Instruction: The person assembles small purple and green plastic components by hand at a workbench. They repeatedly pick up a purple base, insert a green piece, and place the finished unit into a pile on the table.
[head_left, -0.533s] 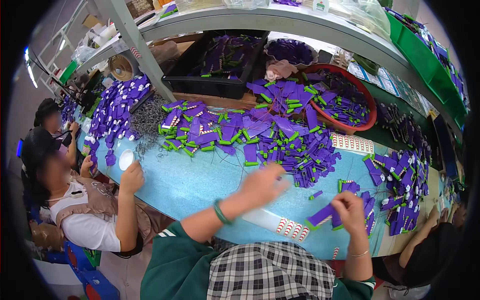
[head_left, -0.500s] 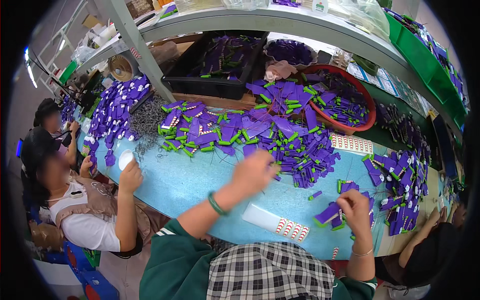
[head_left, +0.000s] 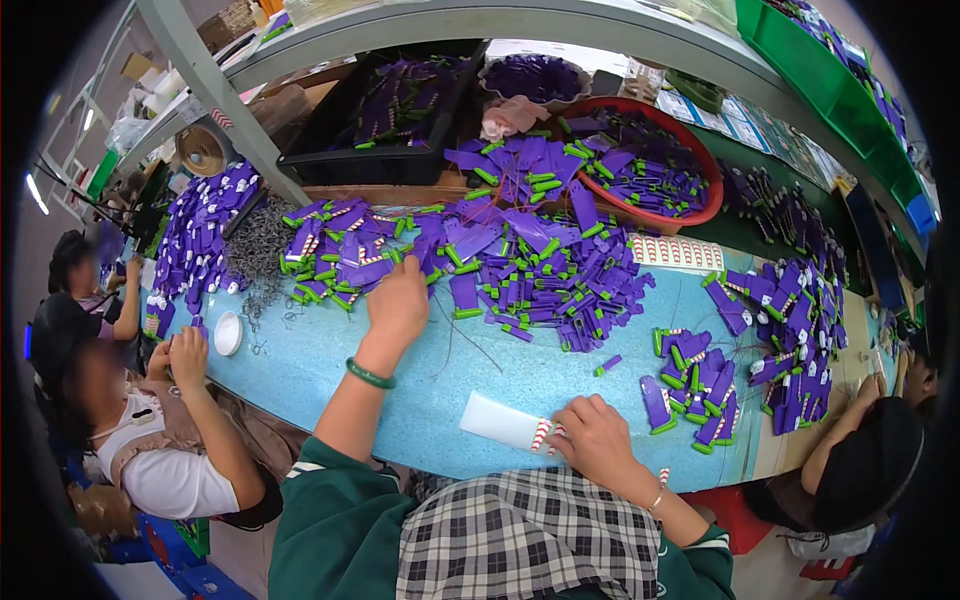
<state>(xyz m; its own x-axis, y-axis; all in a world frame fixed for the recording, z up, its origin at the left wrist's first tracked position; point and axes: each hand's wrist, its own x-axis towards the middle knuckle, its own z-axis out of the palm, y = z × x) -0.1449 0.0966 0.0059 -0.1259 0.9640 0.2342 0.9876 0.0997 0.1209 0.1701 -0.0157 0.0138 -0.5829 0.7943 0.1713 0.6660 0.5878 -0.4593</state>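
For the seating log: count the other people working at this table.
3 visible: two people at the left edge, one near, one behind; a third person at the right. Others may be hidden beyond the rim.

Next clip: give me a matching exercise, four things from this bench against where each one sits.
Things:
1. left hand
2. right hand
3. red basin
4. small white dish

Places:
A. at the bench's left end, near a co-worker's hand
B. on the white sticker strip at the near edge
C. at the back, filled with purple pieces
D. reaching into the middle purple and green pile

Pairs: 1-D, 2-B, 3-C, 4-A
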